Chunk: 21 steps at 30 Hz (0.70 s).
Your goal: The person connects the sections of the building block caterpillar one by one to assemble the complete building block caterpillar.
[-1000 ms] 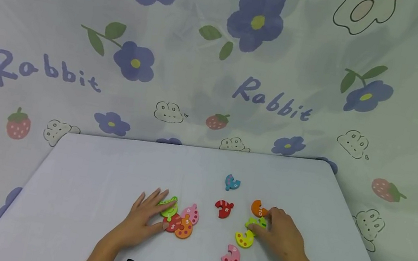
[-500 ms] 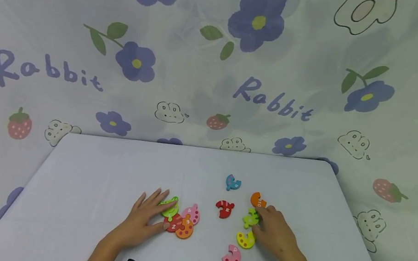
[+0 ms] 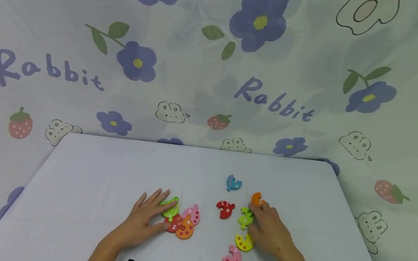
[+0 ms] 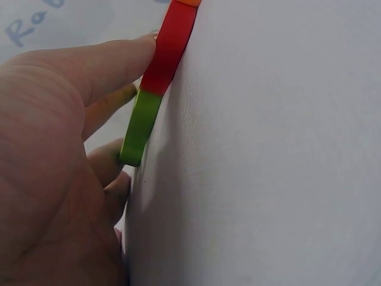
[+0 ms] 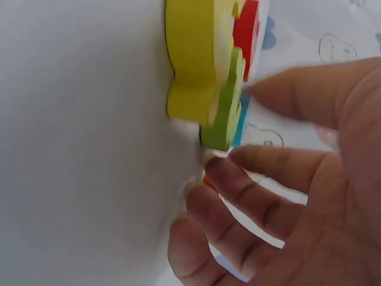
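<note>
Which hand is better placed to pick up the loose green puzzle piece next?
Probably the right hand: its fingers are right beside the loose green puzzle piece. The left hand lies farther off, its thumb touching the red number 2 piece in the joined group.

backdrop (image 3: 185, 75): Rabbit | red pieces (image 3: 225, 209): 2, 8 | orange piece (image 3: 184, 232): 3

Soft diffuse light, faint shadows on the backdrop (image 3: 186, 68), head view fairly clear — wrist views greyer, softer.
</note>
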### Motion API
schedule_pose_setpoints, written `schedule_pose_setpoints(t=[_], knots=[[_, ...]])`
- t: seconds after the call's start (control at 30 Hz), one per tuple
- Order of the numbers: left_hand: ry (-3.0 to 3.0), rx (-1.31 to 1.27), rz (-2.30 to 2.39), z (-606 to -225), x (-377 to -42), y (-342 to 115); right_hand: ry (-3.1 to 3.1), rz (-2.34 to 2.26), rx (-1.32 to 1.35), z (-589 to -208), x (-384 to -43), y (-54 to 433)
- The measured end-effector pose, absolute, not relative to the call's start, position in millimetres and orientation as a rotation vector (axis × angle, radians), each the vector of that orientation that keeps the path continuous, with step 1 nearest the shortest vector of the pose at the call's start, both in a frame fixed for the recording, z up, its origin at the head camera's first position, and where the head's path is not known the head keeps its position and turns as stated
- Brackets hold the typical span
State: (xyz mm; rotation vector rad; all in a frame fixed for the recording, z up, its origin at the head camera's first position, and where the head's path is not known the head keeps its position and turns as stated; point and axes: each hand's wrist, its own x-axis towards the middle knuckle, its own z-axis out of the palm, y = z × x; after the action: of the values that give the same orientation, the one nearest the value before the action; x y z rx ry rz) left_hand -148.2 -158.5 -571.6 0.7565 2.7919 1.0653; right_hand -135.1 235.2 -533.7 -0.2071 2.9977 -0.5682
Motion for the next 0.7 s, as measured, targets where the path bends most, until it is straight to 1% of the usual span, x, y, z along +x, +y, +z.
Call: schedule_pose_setpoints(t=[0.3, 0.7], knots=[[2.800, 0.753, 1.085, -571, -147, -158, 3.023, -0.480, -0.149, -535, -135, 223], [2.774, 0.738, 1.056, -568, -148, -158, 3.052, -0.502, -0.182, -536, -134, 226]])
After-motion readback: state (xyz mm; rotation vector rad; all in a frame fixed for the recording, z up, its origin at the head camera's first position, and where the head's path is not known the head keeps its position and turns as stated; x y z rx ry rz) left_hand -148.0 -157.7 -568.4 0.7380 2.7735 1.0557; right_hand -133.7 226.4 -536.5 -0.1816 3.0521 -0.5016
